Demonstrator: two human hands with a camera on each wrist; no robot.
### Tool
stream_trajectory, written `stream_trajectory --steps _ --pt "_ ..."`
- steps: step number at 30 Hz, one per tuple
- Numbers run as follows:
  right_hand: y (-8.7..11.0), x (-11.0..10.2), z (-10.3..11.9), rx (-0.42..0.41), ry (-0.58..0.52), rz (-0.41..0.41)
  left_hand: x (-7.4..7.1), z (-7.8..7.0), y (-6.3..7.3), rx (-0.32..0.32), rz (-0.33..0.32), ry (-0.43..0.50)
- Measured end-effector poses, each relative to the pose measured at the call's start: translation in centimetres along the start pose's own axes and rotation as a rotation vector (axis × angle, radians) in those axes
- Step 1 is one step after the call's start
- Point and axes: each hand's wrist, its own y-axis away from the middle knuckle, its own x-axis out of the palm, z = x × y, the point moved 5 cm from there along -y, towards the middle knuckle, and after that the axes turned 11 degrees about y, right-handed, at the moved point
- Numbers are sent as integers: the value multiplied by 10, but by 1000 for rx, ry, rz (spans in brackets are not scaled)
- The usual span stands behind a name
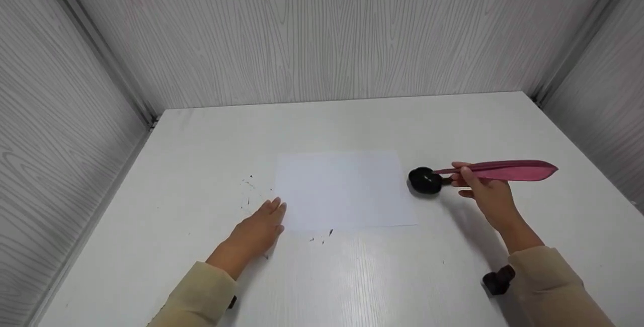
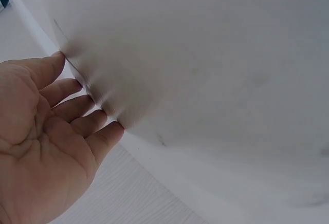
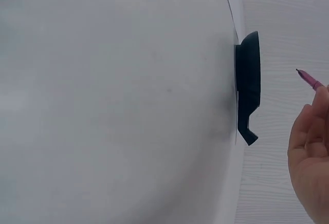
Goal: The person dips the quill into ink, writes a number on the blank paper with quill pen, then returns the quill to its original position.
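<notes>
Head view, looking forward and down on a white tabletop (image 1: 201,151) boxed in by grey wood-grain walls (image 1: 322,30). At right, in the air above the tabletop, a dark pink feather pen (image 1: 508,169), pinched by its shaft between thumb and fingers of the right hand (image 1: 485,196), plume to the right, tip to the left, over a small black dish (image 1: 422,188) with a short handle. From the right wrist, a clear gap between pen tip and dish; contents of the dish impossible to make out. Just beside the dish, to the left, an apparently blank sheet of white paper (image 1: 344,191), lying flat. At its left edge, the left hand (image 1: 255,230), palm down, fingers extended, fingertips resting there and gripping nothing. Near the sheet, a few dark specks (image 1: 330,232) on the tabletop (smudges or scratches, hard to say which).

As for handling, a pen probably very light, plume soft and easily bent, slim shaft perhaps inclined to roll in a loose pinch; best held low, near the tip, clear of the plume. Paper likely quick to slide or crease; best steadied with flat fingers at an edge. Dish seemingly stiff, best taken by the handle and level.
</notes>
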Motion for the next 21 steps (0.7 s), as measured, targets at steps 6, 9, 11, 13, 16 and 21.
stream_trajectory --steps 6,9,11,13,16,21 --pt "-4 3 -3 187 -1 -86 0 1 0 -3 -1 9" --pt "-6 5 -6 285 -32 -96 1 1 1 -4 -2 9" --pt "-7 6 -7 326 -42 -89 0 1 1 -7 -2 9" --pt "-7 7 -9 346 -43 -70 0 2 1 -10 -1 8" --pt "-6 8 -11 365 -43 -36 0 1 1 -10 6 7" --pt "-3 11 -14 390 -49 5 0 1 1 -11 10 4"
